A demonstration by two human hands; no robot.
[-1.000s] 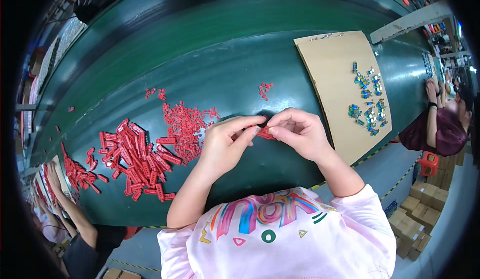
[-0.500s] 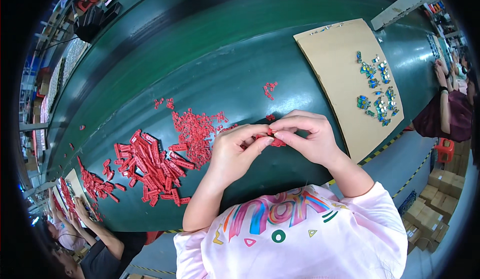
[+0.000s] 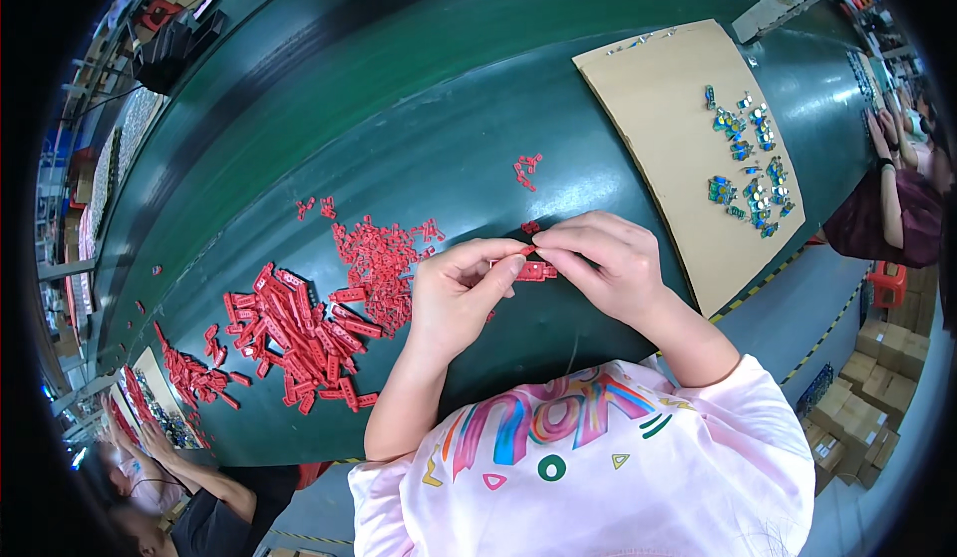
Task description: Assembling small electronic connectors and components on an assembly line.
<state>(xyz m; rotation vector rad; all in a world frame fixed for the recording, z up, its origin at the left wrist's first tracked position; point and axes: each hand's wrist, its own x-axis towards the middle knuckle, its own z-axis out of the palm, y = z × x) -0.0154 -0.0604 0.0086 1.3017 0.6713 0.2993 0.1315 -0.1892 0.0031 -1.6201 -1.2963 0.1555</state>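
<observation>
Left hand [image 3: 454,293] and right hand [image 3: 610,263] meet over the tabletop [image 3: 429,148], near its near edge, both narrowed to a thumb-and-finger pinch. Left hand appears to hold one end of a red strip [image 3: 538,271], whose other end shows below the right thumb; whether that thumb touches it too, I cannot tell. A red bit [image 3: 529,250] sits between the fingertips, apparently pinched by the right hand, a grip that suits so small a part and leaves most of the strip's holed face uncovered. Supplies lie left of the hands, sorted by kind, probably so that each can be picked without searching: a loose spread of bits [image 3: 374,258] just beside the left wrist, then a pile of strips [image 3: 294,328] closer to the near edge, and a further red heap [image 3: 194,372] toward the left end. Another bit lies just beyond the fingertips, and a small cluster [image 3: 527,170] farther toward the far edge. On the right, a cardboard sheet [image 3: 648,108] carries blue-green parts [image 3: 743,148] along its right edge, perhaps to keep them apart from the red stock.
</observation>
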